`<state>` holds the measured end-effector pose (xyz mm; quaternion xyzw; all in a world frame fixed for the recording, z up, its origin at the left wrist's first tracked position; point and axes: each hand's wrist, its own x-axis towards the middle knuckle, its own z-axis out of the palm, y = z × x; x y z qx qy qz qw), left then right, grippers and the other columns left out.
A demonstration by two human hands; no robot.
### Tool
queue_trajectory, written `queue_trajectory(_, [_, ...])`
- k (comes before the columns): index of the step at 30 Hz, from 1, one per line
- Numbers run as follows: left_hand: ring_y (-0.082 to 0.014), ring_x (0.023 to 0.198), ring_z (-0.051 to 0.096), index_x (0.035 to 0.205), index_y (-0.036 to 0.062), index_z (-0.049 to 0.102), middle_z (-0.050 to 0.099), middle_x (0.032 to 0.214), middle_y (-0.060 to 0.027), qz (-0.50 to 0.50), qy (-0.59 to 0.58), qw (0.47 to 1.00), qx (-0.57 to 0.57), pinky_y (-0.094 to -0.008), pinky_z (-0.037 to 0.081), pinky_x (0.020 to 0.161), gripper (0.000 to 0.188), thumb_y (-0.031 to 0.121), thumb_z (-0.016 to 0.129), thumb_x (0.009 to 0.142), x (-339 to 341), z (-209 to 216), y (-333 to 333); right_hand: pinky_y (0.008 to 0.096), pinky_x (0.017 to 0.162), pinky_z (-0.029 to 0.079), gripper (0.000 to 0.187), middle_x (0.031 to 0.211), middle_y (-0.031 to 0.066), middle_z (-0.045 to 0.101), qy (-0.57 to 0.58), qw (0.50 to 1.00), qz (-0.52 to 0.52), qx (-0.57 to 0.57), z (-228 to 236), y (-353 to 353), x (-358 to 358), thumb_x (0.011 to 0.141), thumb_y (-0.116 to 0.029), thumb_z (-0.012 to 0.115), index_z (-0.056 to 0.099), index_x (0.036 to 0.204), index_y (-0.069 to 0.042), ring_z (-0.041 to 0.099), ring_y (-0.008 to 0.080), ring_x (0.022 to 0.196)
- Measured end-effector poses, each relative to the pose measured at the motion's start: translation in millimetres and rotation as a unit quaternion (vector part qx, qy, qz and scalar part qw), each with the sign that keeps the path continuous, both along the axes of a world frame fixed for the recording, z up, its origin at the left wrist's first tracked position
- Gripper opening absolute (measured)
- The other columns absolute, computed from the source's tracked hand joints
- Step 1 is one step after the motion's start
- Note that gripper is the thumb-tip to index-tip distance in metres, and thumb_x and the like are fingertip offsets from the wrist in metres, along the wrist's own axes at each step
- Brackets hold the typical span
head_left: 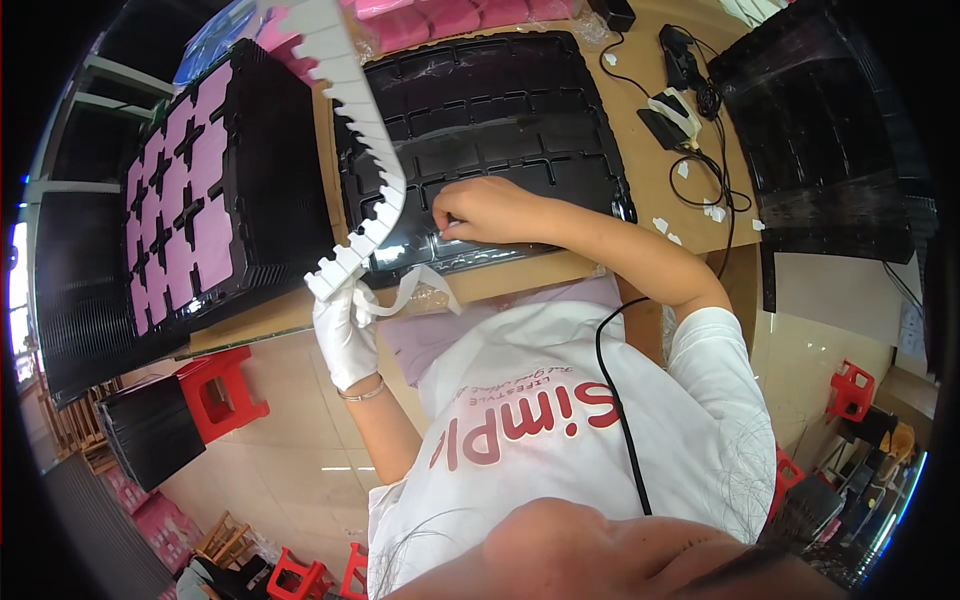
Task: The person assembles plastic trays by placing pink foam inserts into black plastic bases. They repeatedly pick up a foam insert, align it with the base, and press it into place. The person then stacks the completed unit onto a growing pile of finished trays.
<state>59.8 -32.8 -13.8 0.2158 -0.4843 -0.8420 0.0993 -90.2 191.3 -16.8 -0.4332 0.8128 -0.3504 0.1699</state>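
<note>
My left hand [345,335], in a white glove, is closed around the lower end of a long white strip with a notched, toothed edge [385,165]. The strip curves up and away past the left side of a black moulded plastic tray [480,140]. A thin white ribbon [408,290] hangs loosely beside the glove, curling toward the tray's near edge. Over the near part of the tray, my bare right hand [490,212] has its fingers curled and pinched together at the tray's surface. A small pale bit shows by the fingertips, too small to name.
Stacked black trays with pink pieces [185,200] stand on the left. More black trays [810,150] rise at the right. Cables [715,165] and white scraps lie on the brown tabletop [690,190]. Pink packs [450,18] line the back. A red stool [225,395] stands below left.
</note>
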Motion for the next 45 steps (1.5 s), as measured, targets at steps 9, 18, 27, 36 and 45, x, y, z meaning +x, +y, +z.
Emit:
queue_trajectory(9, [-0.0034,0.055,0.048,0.105,-0.0004,0.062,0.065,0.081,-0.004,-0.075,-0.039,0.995,-0.059,-0.0166,0.034,0.048,0.017,0.005,0.062,0.089,-17,20,56,0.0225,0.06,0.04,0.008,0.088,0.0094,0.061,-0.533,0.752,-0.136,-0.364,31,91,47,0.088,-0.008,0.052,0.057,0.091,-0.003,0.054,0.0114,0.071])
queue_trajectory(18, [-0.0084,0.063,0.056,0.108,0.0004,0.059,0.064,0.085,-0.005,-0.209,-0.043,0.976,-0.046,-0.0202,0.046,0.057,0.02,0.004,0.061,0.088,-27,12,116,0.0227,0.052,0.036,0.01,0.071,-0.0015,0.058,-0.162,0.906,-0.289,-0.264,15,70,106,0.08,-0.006,0.074,0.067,0.087,-0.004,0.046,0.007,0.057])
queue_trajectory(27, [-0.0063,0.056,0.051,0.103,-0.0001,0.065,0.065,0.078,-0.0041,-0.173,-0.075,0.972,-0.139,-0.019,0.04,0.05,0.019,0.013,0.067,0.089,-35,11,117,0.0211,0.056,0.032,0.009,0.072,-0.0035,0.046,-0.136,0.898,-0.371,-0.194,16,150,70,0.081,-0.012,0.074,0.068,0.083,-0.005,0.039,0.006,0.063])
queue_trajectory(36, [-0.0068,0.061,0.053,0.11,-0.0001,0.064,0.066,0.088,-0.0047,-0.219,-0.107,0.96,-0.139,-0.0195,0.042,0.053,0.023,0.009,0.066,0.089,-36,14,119,0.0305,0.05,0.039,0.018,0.057,0.0028,0.05,0.019,0.926,-0.376,0.007,-6,169,35,0.075,-0.017,0.075,0.065,0.08,-0.004,0.049,0.0141,0.051])
queue_trajectory(45, [-0.0069,0.061,0.052,0.113,0.001,0.064,0.064,0.083,-0.0027,-0.238,-0.111,0.957,-0.122,-0.02,0.043,0.055,0.026,0.01,0.067,0.089,-32,7,111,0.0326,0.051,0.041,0.019,0.057,0.0047,0.053,0.005,0.927,-0.373,0.035,2,166,33,0.073,-0.019,0.076,0.066,0.077,-0.004,0.052,0.0172,0.052])
